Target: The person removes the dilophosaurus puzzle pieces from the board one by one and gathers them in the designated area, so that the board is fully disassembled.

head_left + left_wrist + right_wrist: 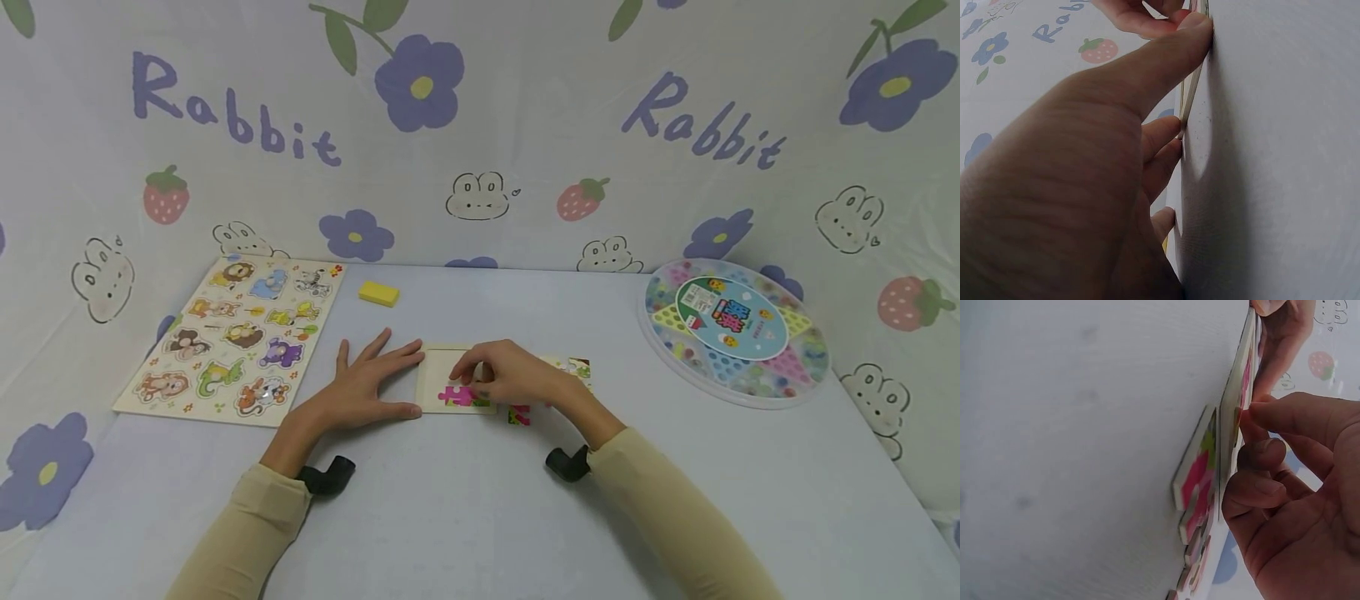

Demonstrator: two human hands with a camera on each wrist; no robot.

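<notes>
A shallow wooden puzzle tray (435, 371) lies flat on the table, with pink jigsaw pieces (452, 397) along its near side. My left hand (360, 392) is spread beside it, thumb and fingertips touching its left edge. Over the tray, my right hand (513, 373) has curled fingers; thumb and index finger pinch a puzzle piece (1242, 420) low in the tray, mostly hidden by the fingers. More loose jigsaw pieces (1196, 478), pink and green, lie just right of the tray, partly under the right wrist in the head view.
An animal puzzle board (255, 333) lies at the left. A yellow block (379, 293) is behind the left hand. At the right back sits a round, clear-lidded game box (795, 367). A printed cloth (525, 108) hangs behind the table.
</notes>
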